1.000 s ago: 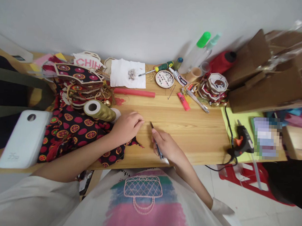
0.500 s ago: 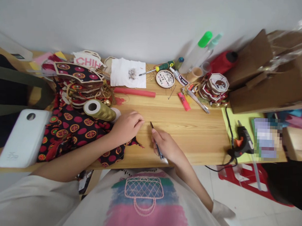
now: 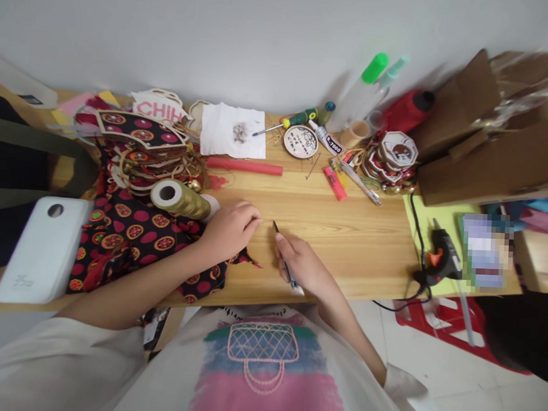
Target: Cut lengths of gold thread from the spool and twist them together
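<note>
Head camera view: over the last second almost nothing changes; both hands stay where they were, and only the whole scene shifts slightly, as if the wearer's head moves a touch. I judge from this that the handwork is at a steady hold, with no visible progress between the pictures.

The right hand (image 3: pixel 301 262) has its fingers closed around a slim dark tool (image 3: pixel 289 277), thumb and forefinger pressed together near its front end. The left hand (image 3: pixel 232 228) is bent at the wrist, its fingers curled in and gathered at the tips; whether a thread or some other small thing lies between them I cannot tell. The two hands are apart, the left fingertips near the tool's point.

The tool is above the near part of the wooden table (image 3: pixel 358 239), in front of the wearer's body, tilted so that its point faces away from the wearer and a little to the left. It looks narrow and straight, with a thin, dark front end, a bluish-dark body partly covered by the fingers, and a paler, shiny rear end below the palm. Its exact kind is too small to make out. Beside the left hand lies a gold thread spool (image 3: pixel 183 201), and under that forearm spreads patterned cloth (image 3: pixel 132 231)
</note>
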A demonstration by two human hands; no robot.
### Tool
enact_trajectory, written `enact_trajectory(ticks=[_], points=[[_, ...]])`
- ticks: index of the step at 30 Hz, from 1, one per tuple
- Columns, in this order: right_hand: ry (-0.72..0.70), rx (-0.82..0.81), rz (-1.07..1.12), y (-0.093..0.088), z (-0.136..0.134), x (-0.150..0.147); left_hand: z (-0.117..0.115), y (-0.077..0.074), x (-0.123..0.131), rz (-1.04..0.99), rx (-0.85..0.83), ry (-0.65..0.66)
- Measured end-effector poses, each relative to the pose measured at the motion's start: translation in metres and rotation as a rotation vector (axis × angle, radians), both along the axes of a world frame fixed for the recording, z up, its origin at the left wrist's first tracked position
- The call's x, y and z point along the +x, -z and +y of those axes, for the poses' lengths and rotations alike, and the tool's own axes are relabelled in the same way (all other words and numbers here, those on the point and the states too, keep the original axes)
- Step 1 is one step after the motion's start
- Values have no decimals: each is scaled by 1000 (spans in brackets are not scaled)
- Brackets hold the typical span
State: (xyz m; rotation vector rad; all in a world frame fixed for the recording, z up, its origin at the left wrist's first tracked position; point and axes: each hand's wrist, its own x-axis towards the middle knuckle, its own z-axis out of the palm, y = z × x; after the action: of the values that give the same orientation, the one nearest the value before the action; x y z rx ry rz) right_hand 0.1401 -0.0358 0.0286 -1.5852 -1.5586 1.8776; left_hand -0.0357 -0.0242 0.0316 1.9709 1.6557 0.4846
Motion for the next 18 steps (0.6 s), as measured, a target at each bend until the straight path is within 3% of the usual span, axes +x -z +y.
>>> enact_trajectory(ticks=[5,12,18], points=[[-4,3,-3,2,-1,1,-1,3,0,-50,22,-35],[-2,9,7,5,-1,1,-4,-1,3,-171,182,-158],[-11,13,-9,2,-1,1,-5,1,3,-184,187,-152]])
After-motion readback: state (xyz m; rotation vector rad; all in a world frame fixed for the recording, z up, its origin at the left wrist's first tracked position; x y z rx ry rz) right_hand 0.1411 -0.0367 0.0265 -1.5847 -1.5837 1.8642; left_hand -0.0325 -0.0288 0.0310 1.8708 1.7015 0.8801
